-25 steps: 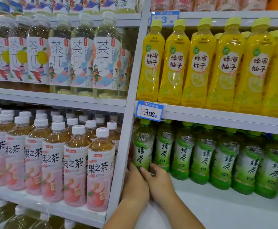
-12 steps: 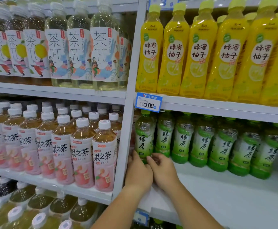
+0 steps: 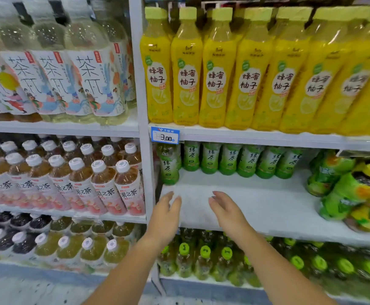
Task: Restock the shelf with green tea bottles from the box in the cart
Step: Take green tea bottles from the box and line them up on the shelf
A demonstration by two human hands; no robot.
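Note:
A green tea bottle point(image 3: 169, 167) stands at the left end of the white middle shelf point(image 3: 267, 208), forward of a row of several more green tea bottles point(image 3: 230, 160) at the back. My left hand point(image 3: 165, 213) and my right hand point(image 3: 226, 209) hover a little apart over the shelf's front edge, fingers straight and loose, holding nothing. Both hands are clear of the bottle. The box and the cart are out of view.
Yellow honey-citron bottles point(image 3: 219, 71) fill the shelf above, with a blue price tag point(image 3: 165, 135) on its edge. Peach tea bottles point(image 3: 104, 183) stand to the left of the white upright point(image 3: 145, 150). Other green bottles point(image 3: 351, 188) crowd the shelf's right end; green-capped bottles point(image 3: 204, 256) sit below.
Both hands have let go of the front green tea bottle and drawn back toward me, spreading apart. The view has tilted downward, showing the lower shelf.

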